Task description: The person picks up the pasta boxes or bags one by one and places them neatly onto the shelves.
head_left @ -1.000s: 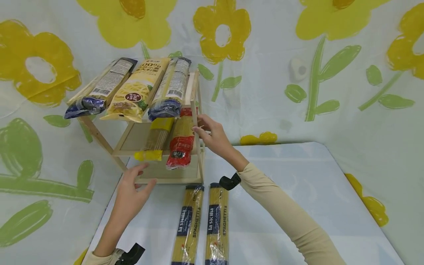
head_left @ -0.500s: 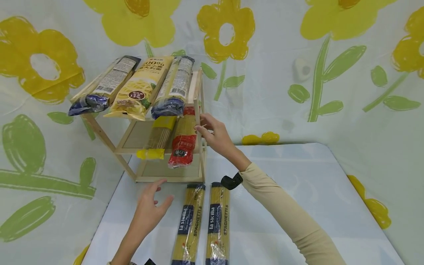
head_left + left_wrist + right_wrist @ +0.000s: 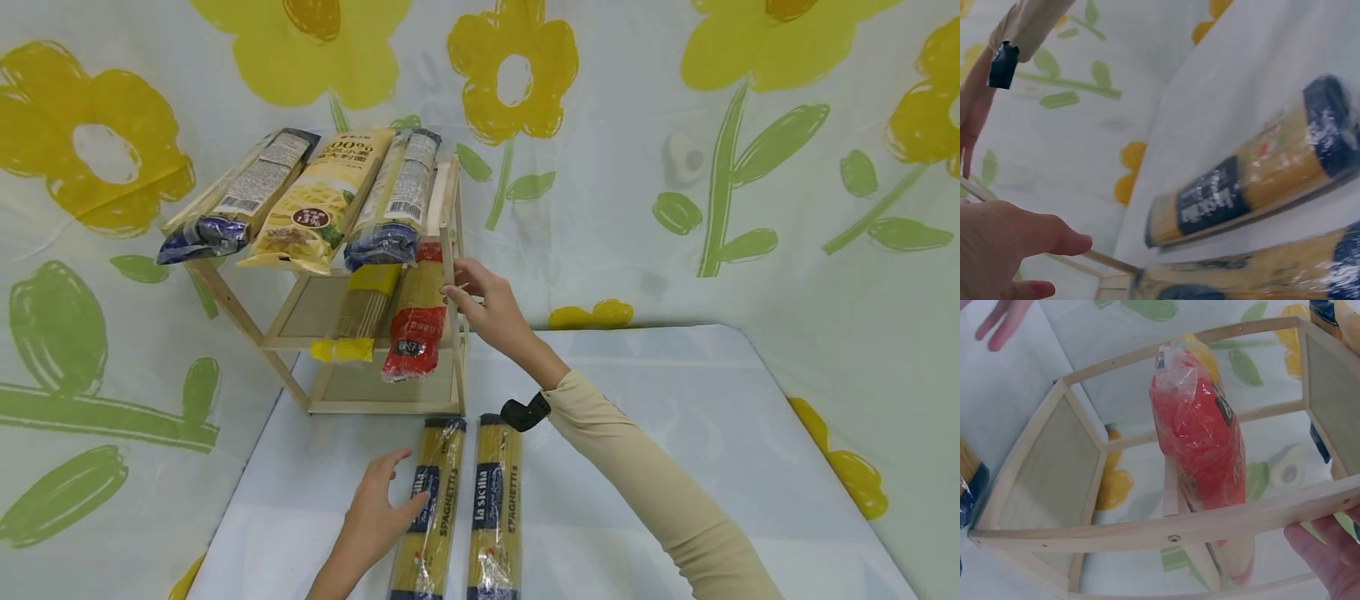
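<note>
My left hand [image 3: 375,515], fingers spread and holding nothing, reaches over the left edge of one clear-wrapped spaghetti pack [image 3: 444,512]. Beside that pack lies a second spaghetti pack [image 3: 497,500] with the same navy label; both appear large in the left wrist view, near the left thumb [image 3: 1063,235]. The right hand [image 3: 493,307] grips the right front post of a wooden rack [image 3: 386,407]. In the right wrist view its fingers [image 3: 1319,547] curl at the rack's side. A red-ended noodle pack [image 3: 417,329] rests on the middle shelf, close to this hand.
Three pasta bags, with a yellow bag [image 3: 322,200] in the middle, lie on the rack's top shelf and overhang its front. A yellow-ended noodle pack [image 3: 362,312] shares the middle shelf. The white table [image 3: 637,467] meets a flower-printed backdrop [image 3: 600,167] behind.
My left hand has moved from the rack's lower front down and rightward to the left spaghetti pack. The right hand stays on the rack's post. The view has shifted slightly.
</note>
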Tool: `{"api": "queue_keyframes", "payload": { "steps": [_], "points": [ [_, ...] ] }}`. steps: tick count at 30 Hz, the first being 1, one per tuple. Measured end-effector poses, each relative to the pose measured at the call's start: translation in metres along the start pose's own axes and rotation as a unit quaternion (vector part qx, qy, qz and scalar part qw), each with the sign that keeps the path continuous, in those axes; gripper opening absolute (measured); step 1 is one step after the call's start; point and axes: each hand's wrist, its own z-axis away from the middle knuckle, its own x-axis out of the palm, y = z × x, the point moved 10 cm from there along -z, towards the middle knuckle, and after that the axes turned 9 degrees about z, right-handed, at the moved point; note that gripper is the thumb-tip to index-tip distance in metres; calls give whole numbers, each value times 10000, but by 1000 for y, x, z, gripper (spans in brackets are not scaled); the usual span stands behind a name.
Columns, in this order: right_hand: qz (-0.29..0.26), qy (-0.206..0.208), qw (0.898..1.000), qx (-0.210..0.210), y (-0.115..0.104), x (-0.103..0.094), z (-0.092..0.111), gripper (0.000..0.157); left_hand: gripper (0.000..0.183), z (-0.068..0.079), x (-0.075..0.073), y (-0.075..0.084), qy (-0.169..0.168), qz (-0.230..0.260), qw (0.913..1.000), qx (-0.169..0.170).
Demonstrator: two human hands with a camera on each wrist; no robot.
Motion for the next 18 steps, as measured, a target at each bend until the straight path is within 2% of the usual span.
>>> {"api": "queue_keyframes", "payload": {
  "steps": [7,12,15,18],
  "points": [
    [2,11,10000,19,-1,0,1,26,72,7,22,-29,-193,-601,9968,-489],
    [-18,-3,10000,37,0,0,1,26,81,15,44,-49,-531,-1013,9901,-818],
    [-22,-9,10000,51,0,1,1,26,86,20,59,-59,-734,-1312,9850,-845],
    [11,-12,10000,54,0,1,0,26,92,23,69,-64,-783,-1624,9804,-796]
  ]
}}
